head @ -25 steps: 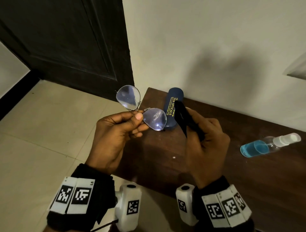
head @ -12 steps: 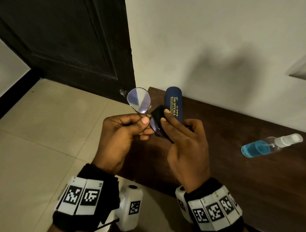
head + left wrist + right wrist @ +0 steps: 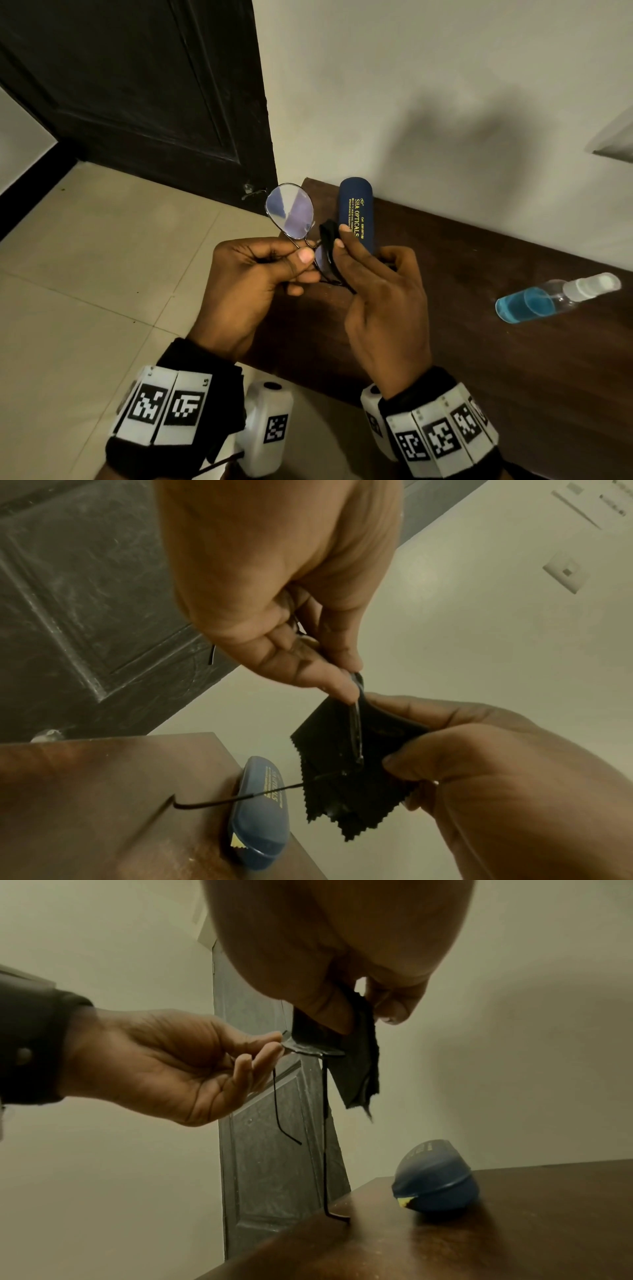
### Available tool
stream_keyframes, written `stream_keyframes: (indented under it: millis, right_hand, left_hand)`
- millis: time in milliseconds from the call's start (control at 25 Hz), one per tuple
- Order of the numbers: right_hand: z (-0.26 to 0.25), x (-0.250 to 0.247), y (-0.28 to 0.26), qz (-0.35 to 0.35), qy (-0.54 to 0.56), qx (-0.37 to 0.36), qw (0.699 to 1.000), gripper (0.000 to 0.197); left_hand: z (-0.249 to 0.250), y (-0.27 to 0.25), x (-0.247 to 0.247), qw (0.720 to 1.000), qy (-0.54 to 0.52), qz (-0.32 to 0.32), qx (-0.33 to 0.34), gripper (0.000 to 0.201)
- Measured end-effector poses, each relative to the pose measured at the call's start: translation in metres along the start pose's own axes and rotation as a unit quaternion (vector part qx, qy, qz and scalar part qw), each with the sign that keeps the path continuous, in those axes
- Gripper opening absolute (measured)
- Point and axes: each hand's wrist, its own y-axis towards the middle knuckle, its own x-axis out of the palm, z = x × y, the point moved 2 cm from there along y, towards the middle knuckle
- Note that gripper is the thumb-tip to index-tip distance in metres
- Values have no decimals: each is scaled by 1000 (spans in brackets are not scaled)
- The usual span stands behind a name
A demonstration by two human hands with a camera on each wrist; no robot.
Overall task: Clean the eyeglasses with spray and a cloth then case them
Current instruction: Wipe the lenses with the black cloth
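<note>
Pinching eyeglasses [image 3: 291,214] left hand [image 3: 250,284], right hand [image 3: 383,301] apparently wiping with cloth [image 3: 346,772]

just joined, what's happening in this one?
A person is cleaning eyeglasses. The left hand pinches the frame near the bridge; the right hand pinches a black cloth around one lens. The blue case lies shut on the brown table, and the spray bottle lies on its side, untouched.

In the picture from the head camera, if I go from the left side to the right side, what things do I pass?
dark door → left hand → uncovered glasses lens → blue glasses case → spray bottle. The black cloth and the right hand overlap the case, so they are left out.
</note>
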Motion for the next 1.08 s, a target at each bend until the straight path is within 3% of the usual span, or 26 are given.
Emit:
stream_keyframes:
  millis: [160,320,560,760,960,1080]
  right_hand:
    - [-9,1,-4,-16,22,-64,998,47]
    - [4,-1,2,3,-6,6,1000,49]
    - [-12,1,-7,-19,15,-79,997,48]
    - [4,0,0,7,-14,0,1000,48]
    - [-10,1,-6,-15,23,-79,996,47]
    - [-4,1,-4,0,1,-44,999,48]
  left_hand:
    - [2,-1,-1,1000,3,11,3,15]
    - [3,-1,-4,1000,-16,24,-4,16]
    - [3,1,-5,996,-66,50,-22,19]
    - [3,3,-7,996,-71,48,-16,7]
    - [2,4,-11,993,-95,71,-16,11]
    - [1,5,-10,992,-100,76,-19,11]
